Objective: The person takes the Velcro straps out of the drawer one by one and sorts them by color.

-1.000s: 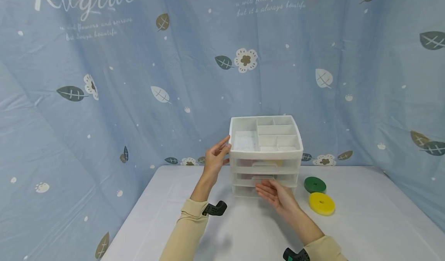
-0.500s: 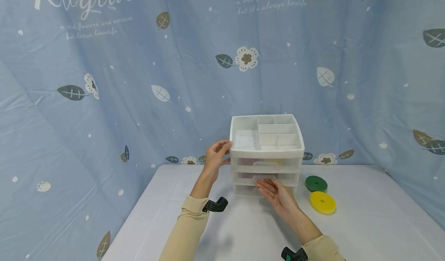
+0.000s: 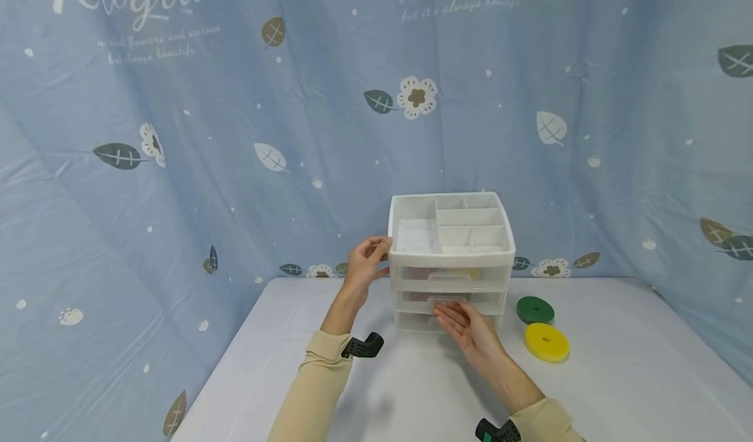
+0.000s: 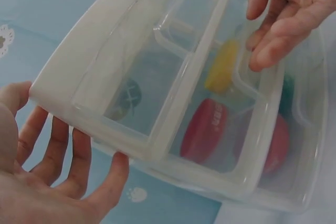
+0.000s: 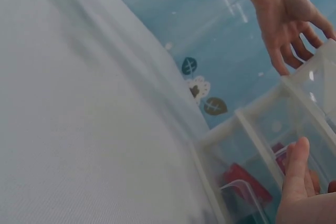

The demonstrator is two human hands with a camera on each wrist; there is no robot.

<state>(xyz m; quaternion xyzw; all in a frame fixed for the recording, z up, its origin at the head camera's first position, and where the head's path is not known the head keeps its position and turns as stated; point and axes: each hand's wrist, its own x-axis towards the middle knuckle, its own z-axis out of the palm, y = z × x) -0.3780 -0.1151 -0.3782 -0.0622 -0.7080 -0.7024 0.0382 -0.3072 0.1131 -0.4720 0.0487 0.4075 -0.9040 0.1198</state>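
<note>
A white drawer unit (image 3: 451,259) with clear drawers and a divided top tray stands at the back of the table. My left hand (image 3: 363,267) touches its left side near the front corner, fingers spread along the edge. In front of the middle drawer's handle (image 4: 242,72) is my right hand (image 3: 473,337), its fingers extended and only slightly bent; whether they touch the handle is unclear. Through the clear plastic, the left wrist view shows a yellow piece (image 4: 222,66) and a red rounded piece (image 4: 205,131). Another red piece (image 4: 277,142) and something green lie in the lowest drawer.
To the right of the unit, a green disc (image 3: 535,310) and a yellow disc (image 3: 546,342), each with a central hole, lie on the white-covered table (image 3: 623,363). A blue printed curtain (image 3: 329,115) hangs close behind the unit.
My left hand has come in against the unit's side, its upper fingers drawing down to the edge. The right hand stays nearly still at the middle drawer, and the drawers look unmoved.
</note>
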